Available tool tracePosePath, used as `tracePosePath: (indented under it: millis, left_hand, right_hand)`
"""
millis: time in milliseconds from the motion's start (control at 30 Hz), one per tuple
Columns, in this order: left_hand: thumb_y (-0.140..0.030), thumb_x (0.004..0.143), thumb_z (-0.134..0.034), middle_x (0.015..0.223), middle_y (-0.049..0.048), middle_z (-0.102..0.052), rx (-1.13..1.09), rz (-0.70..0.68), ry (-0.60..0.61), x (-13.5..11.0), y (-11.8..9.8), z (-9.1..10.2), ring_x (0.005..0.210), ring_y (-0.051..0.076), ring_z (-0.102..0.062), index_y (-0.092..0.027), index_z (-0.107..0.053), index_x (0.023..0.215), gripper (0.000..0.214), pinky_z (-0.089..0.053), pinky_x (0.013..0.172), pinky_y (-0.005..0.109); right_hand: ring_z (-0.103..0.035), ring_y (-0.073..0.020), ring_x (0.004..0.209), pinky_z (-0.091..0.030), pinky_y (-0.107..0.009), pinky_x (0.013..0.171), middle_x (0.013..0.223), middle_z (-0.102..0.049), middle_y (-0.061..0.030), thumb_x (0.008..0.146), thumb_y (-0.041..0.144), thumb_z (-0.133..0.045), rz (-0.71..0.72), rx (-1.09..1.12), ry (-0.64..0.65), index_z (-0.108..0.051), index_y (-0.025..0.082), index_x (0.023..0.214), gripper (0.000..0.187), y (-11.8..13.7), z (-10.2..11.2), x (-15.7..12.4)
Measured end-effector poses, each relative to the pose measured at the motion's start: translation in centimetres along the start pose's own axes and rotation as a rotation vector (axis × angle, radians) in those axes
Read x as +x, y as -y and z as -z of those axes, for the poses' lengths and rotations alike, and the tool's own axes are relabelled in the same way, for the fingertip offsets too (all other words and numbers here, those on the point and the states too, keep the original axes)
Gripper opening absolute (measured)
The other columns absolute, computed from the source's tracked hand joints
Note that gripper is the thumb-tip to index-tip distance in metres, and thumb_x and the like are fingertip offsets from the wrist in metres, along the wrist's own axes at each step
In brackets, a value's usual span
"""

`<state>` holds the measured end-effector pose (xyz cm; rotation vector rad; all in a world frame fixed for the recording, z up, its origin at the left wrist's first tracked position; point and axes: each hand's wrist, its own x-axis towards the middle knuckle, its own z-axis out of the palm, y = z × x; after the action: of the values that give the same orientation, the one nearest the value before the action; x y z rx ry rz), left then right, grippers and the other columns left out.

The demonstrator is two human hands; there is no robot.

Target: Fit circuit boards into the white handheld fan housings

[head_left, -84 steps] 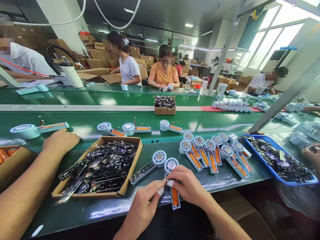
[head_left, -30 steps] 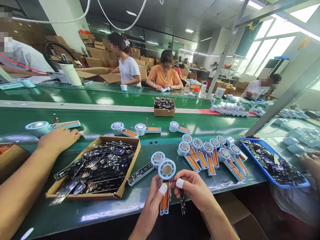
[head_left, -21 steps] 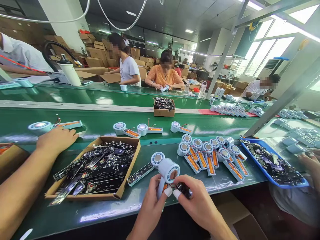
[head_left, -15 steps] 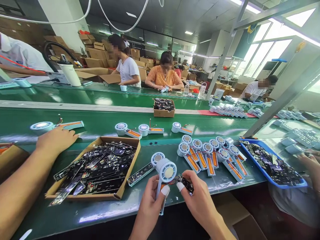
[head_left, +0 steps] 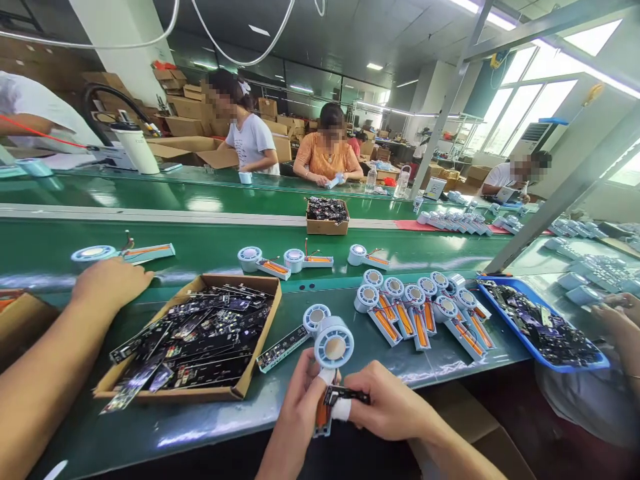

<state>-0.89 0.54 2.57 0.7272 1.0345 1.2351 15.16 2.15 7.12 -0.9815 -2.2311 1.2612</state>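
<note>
My left hand (head_left: 299, 410) is closed around the handle of a light blue handheld fan (head_left: 334, 347), its round head up. An orange strip shows in the open handle. Between the fingers of my right hand (head_left: 390, 402) is a small black circuit board (head_left: 334, 395), held across the handle just below the fan head. White coverings wrap the thumbs of both hands. Just behind, another fan (head_left: 316, 317) lies on the bench with a circuit board in its handle. My fingers partly hide the handle and the board.
Left stands a cardboard tray (head_left: 245, 390) of long circuit boards; right, a blue tray (head_left: 560, 368) of boards. Several open-handled fans (head_left: 415, 293) lie between. More fans ride the green belt (head_left: 210, 233). A co-worker's arm (head_left: 95, 313) reaches in from the left, another person's hand (head_left: 617, 320) from the right.
My right hand has moved left and down, bringing the circuit board from beside the fan to across its handle. The fans on the belt have shifted slightly right.
</note>
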Motion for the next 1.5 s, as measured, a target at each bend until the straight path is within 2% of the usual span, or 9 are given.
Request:
tracePosePath:
  millis: [167,400,533,600,667,867,1033,1300,1500]
  left_hand:
    - [-0.058,0.083,-0.064,0.101,0.0047,-0.071,-0.205,0.055,0.114,-0.3,0.6,0.6,0.087,0.024,-0.067,-0.023,-0.059,0.115,0.047,-0.051,0.072,0.032]
    - [-0.050,0.080,-0.072,0.121,0.0098,-0.070,0.067,-0.070,-0.010,-0.5,2.4,0.5,0.118,0.029,-0.063,-0.023,-0.056,0.125,0.055,-0.049,0.097,0.034]
    - [-0.054,0.083,-0.065,0.097,0.0052,-0.071,0.240,-0.082,-0.106,-0.2,2.4,0.2,0.085,0.023,-0.067,-0.022,-0.059,0.120,0.049,-0.053,0.077,0.030]
    - [-0.050,0.085,-0.060,0.081,0.0001,-0.066,0.288,-0.103,-0.169,0.0,2.1,-0.1,0.067,0.019,-0.059,-0.023,-0.060,0.114,0.039,-0.051,0.065,0.029]
    - [-0.045,0.085,-0.058,0.075,-0.0018,-0.062,0.305,-0.113,-0.203,0.1,1.9,-0.3,0.061,0.018,-0.055,-0.024,-0.060,0.109,0.032,-0.049,0.061,0.028]
    - [-0.050,0.088,-0.055,0.120,0.0077,-0.068,0.160,-0.033,-0.113,0.3,2.2,0.1,0.096,0.023,-0.068,-0.023,-0.052,0.127,0.047,-0.054,0.080,0.031]
    - [-0.054,0.096,-0.048,0.147,0.0130,-0.054,0.235,-0.112,-0.227,-0.3,3.3,-0.6,0.135,0.030,-0.052,-0.024,-0.042,0.140,0.054,-0.047,0.104,0.037]
    - [-0.056,0.095,-0.050,0.141,0.0119,-0.061,0.206,-0.093,-0.157,0.1,4.0,-0.9,0.130,0.028,-0.058,-0.025,-0.045,0.136,0.051,-0.048,0.104,0.035]
    - [-0.055,0.090,-0.055,0.137,0.0104,-0.066,0.266,-0.027,-0.158,0.6,3.8,-0.7,0.131,0.031,-0.057,-0.026,-0.057,0.129,0.049,-0.047,0.105,0.041]
  right_hand:
    - [-0.033,-0.0057,0.040,-0.026,-0.020,0.043,0.046,-0.042,0.0056,0.094,0.069,-0.050,-0.214,0.475,-0.166,-0.044,0.020,0.057,0.062,-2.7,-2.9,0.4]
    - [-0.023,-0.0045,0.039,-0.019,-0.019,0.038,0.046,-0.034,0.0088,0.085,0.079,-0.053,-0.254,0.686,-0.280,-0.042,0.021,0.059,0.064,-2.7,-3.8,0.5]
    - [-0.041,-0.0082,0.050,-0.035,-0.019,0.048,0.058,-0.049,0.0046,0.094,0.063,-0.056,-0.202,0.492,-0.456,-0.054,0.018,0.074,0.049,-1.9,-4.4,-0.3]
    - [-0.054,-0.0123,0.062,-0.046,-0.022,0.060,0.072,-0.061,0.0007,0.095,0.051,-0.060,-0.170,0.347,-0.551,-0.063,0.018,0.102,0.034,-2.0,-5.3,-1.0]
    - [-0.063,-0.0165,0.072,-0.053,-0.026,0.069,0.085,-0.069,-0.0033,0.095,0.043,-0.061,-0.149,0.195,-0.628,-0.059,0.021,0.126,0.039,-2.6,-6.2,-1.6]
    - [-0.071,-0.0244,0.104,-0.059,-0.033,0.089,0.120,-0.072,-0.0116,0.101,0.023,-0.043,-0.024,-0.203,-0.824,-0.061,0.025,0.137,0.040,-4.2,-7.6,-1.6]
    - [-0.073,-0.0220,0.074,-0.060,-0.028,0.061,0.096,-0.073,-0.0116,0.103,0.020,-0.035,0.062,-0.474,-0.812,-0.045,0.022,0.153,0.051,-3.8,-8.2,-0.4]
    - [-0.063,-0.0219,0.048,-0.047,-0.028,0.043,0.066,-0.066,-0.0042,0.094,0.007,-0.039,-0.010,-0.989,-0.631,-0.032,0.012,0.157,0.064,-3.5,-7.7,-0.4]
    - [-0.073,-0.0255,0.079,-0.059,-0.032,0.064,0.106,-0.072,-0.0159,0.098,0.011,-0.035,-0.004,-0.978,-0.671,-0.022,0.017,0.160,0.064,-3.8,-6.8,-0.3]
